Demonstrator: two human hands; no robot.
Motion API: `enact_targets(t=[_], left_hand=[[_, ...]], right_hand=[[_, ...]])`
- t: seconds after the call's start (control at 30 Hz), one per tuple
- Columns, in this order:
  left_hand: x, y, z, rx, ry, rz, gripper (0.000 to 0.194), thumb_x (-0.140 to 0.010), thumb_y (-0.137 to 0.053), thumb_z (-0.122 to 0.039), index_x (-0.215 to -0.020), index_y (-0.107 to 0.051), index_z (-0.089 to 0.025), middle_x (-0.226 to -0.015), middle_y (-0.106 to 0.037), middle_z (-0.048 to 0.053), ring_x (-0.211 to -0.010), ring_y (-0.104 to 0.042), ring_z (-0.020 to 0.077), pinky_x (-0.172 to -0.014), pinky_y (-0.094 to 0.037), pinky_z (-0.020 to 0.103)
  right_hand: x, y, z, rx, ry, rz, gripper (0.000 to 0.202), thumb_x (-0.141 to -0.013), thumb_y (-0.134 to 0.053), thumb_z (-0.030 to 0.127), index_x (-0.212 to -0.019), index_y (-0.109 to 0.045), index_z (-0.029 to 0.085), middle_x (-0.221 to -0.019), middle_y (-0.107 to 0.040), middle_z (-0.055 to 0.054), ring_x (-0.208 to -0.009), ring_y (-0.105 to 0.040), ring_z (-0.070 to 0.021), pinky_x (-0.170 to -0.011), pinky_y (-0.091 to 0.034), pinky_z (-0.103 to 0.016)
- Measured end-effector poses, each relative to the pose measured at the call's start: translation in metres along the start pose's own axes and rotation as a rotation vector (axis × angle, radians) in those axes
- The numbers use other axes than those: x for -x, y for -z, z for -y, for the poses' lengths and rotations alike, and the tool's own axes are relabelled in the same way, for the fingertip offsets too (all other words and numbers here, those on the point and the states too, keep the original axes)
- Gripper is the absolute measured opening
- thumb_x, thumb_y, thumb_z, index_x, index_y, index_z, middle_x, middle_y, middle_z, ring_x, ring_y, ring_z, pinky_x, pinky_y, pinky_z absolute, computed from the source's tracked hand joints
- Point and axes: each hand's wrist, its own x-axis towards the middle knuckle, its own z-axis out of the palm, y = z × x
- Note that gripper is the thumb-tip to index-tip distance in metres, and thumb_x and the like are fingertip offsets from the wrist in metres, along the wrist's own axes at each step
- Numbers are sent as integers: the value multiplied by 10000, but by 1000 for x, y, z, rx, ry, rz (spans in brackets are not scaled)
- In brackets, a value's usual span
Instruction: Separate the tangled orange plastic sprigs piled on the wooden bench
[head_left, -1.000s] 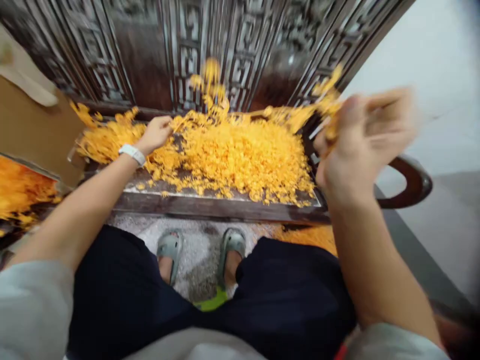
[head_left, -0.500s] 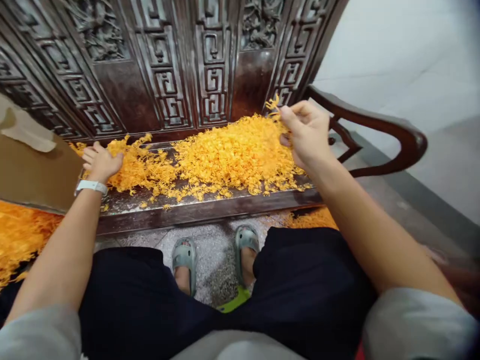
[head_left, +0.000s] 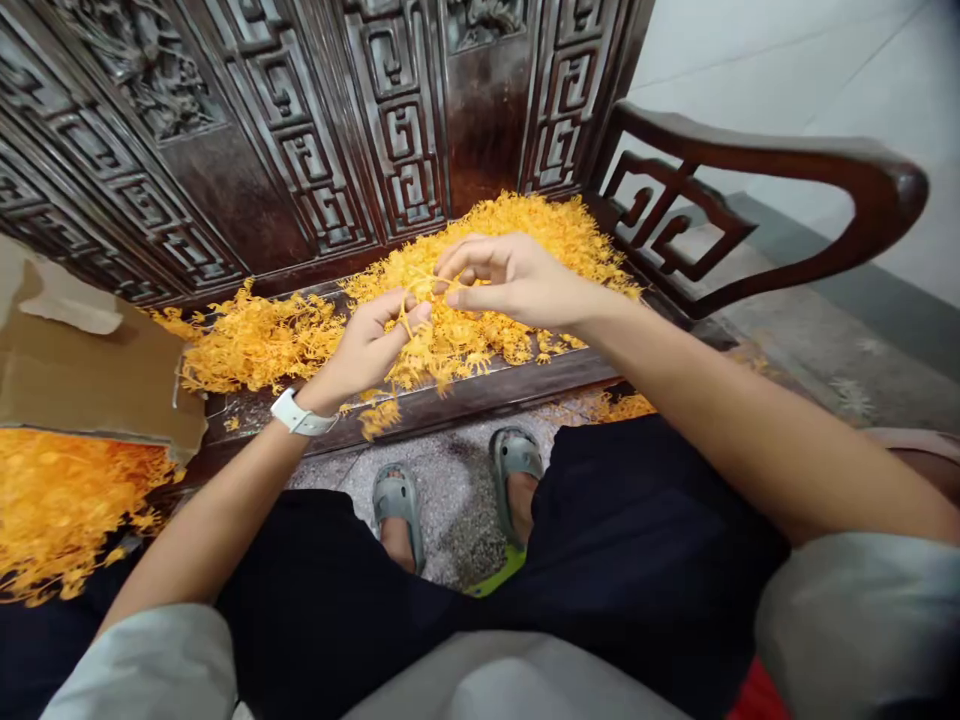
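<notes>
Above the bench seat, my left hand [head_left: 375, 340], with a white band on its wrist, pinches a thin yellow branched piece [head_left: 406, 312]. My right hand [head_left: 510, 278] faces it, fingertips closed at the other end of the same piece. Both hands are in front of a large heap of small yellow spidery pieces [head_left: 540, 225] on the seat. A smaller heap of similar pieces [head_left: 259, 340] lies left of them. Below my left hand a small yellow cluster [head_left: 381, 415] shows blurred against the seat's front edge. What the pieces are made of I cannot tell.
The dark wooden bench [head_left: 510, 385] has a carved back [head_left: 262, 215] and a curved armrest [head_left: 817, 165] at right. A cardboard flap [head_left: 97, 375] stands at left above more orange-yellow pieces [head_left: 67, 500]. Others lie on the floor under the bench [head_left: 619, 405].
My left hand has left the smaller heap and moved right. My right hand has come left and down, so both meet at a yellow piece. The view has shifted slightly.
</notes>
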Motion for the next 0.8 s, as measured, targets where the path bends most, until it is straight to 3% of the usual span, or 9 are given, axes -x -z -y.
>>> enact_targets(t=[0.07,0.17,0.3,0.43,0.53,0.63,0.8], left_hand=[[4,-3,-3,92,47,-19,412,-1048,-640,-600,-854,-682,-239,-866,-706,66,-844,-665,236,-841,-547,426],[7,1,-4,274,190,-16,259,-998,-667,-500,-995,-727,-248,-963,-743,92,-884,-717,260,-819,-586,445],[9,-1,-10,328,361,137,470,-1062,-484,-614,-1010,-771,-245,-828,-681,88,-783,-695,257,-697,-571,420],[15,-12,-15,110,319,115,488,-1011,-666,-674,-777,-759,-256,-571,-456,3,-525,-435,165,-518,-353,350],[21,-10,-17,-14,285,130,599,-1006,-714,-620,-572,-568,-234,-516,-345,-12,-471,-300,141,-486,-206,354],[26,4,-16,-224,192,204,655,-1039,-656,-575,-547,-400,-226,-507,-320,-2,-457,-297,160,-505,-186,373],[38,21,-1,-584,19,352,540,-1039,-556,-569,-608,-456,-259,-555,-462,47,-492,-407,228,-562,-192,401]], right_hand=[[1,0,-8,65,-37,-34,338,-913,-798,512,-1015,-730,197,-947,-717,-42,-827,-576,-162,-744,-486,-317],[7,1,-14,217,-69,-75,287,-936,-777,469,-992,-736,190,-942,-741,-63,-870,-607,-194,-807,-496,-349],[16,-4,-12,434,-76,-64,192,-977,-699,358,-967,-777,183,-969,-763,-92,-910,-649,-232,-893,-467,-393],[17,-9,-11,566,-53,4,236,-1001,-651,355,-892,-781,190,-850,-708,-72,-878,-624,-235,-885,-430,-389],[17,-8,-17,645,-35,55,297,-992,-664,364,-764,-718,182,-797,-639,-77,-876,-586,-242,-871,-411,-387],[21,-6,-23,641,-45,137,315,-992,-681,364,-729,-668,190,-772,-599,-65,-841,-553,-228,-848,-401,-374],[37,-16,-27,562,-202,343,311,-992,-704,311,-711,-616,211,-625,-485,-10,-656,-451,-183,-774,-358,-361]])
